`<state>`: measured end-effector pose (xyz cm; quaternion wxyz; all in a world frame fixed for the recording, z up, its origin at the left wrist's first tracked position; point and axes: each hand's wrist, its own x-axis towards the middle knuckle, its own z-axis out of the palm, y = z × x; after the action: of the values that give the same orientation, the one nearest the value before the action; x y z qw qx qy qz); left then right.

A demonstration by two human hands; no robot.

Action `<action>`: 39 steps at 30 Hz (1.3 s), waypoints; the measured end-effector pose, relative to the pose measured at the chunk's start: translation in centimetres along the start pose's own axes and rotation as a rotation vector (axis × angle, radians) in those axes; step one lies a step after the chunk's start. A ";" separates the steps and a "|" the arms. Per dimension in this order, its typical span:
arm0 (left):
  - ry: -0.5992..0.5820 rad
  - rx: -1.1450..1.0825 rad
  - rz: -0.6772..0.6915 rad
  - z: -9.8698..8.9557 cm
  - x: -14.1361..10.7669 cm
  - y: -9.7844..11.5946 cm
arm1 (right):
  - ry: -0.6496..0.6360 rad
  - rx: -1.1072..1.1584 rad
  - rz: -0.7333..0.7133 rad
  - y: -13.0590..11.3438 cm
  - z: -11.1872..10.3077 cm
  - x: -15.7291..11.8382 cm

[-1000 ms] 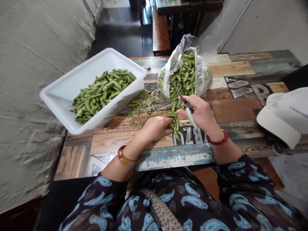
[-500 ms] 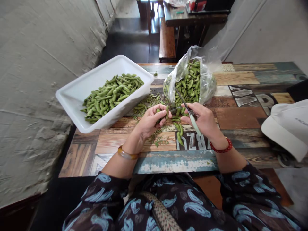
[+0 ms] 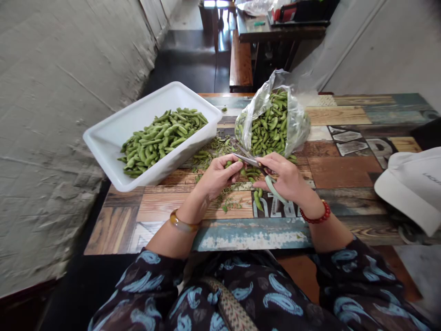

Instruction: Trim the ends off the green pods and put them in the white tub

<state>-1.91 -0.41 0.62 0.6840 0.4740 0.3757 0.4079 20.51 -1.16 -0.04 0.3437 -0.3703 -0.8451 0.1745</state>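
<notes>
My left hand (image 3: 220, 175) is closed around green edamame pods (image 3: 228, 163), which are partly hidden by the fingers. My right hand (image 3: 283, 178) grips scissors (image 3: 273, 186) with pale green handles; their parted blades reach left to the pods at my left fingertips. Loose pods (image 3: 257, 199) lie on the table below and between the hands. Beyond the right hand, a clear plastic bag (image 3: 296, 120) lies with its mouth towards me, full of pods. To the left stands a white plastic tub (image 3: 112, 177) holding a heap of pods.
Trimmed bits and small leaves (image 3: 220, 146) are scattered on the patchwork-patterned table (image 3: 165, 202) between tub and bag. A white cap (image 3: 413, 184) sits at the right end. A rough wall (image 3: 69, 115) runs along the left. Behind are a wooden bench (image 3: 240, 62) and another table (image 3: 262, 33).
The scissors have swung left and down, from pointing towards the bag to the pods in my left hand. Their blades have come apart. The view has shifted slightly.
</notes>
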 end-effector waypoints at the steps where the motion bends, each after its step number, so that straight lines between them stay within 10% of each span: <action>1: -0.014 0.017 0.014 0.0 0.0 -0.1 | -0.011 -0.004 0.003 0.0 0.0 0.0; 27: -0.049 0.160 0.075 -0.1 -0.2 -0.1 | -0.069 0.047 -0.017 0.0 -0.2 0.0; 39: 0.169 -0.151 0.006 0.0 0.4 0.5 | 0.053 0.007 0.143 0.7 0.5 0.0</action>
<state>-1.83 0.00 1.05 0.6825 0.3861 0.3988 0.4755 20.55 -0.68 -0.76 0.3541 -0.4330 -0.8065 0.1915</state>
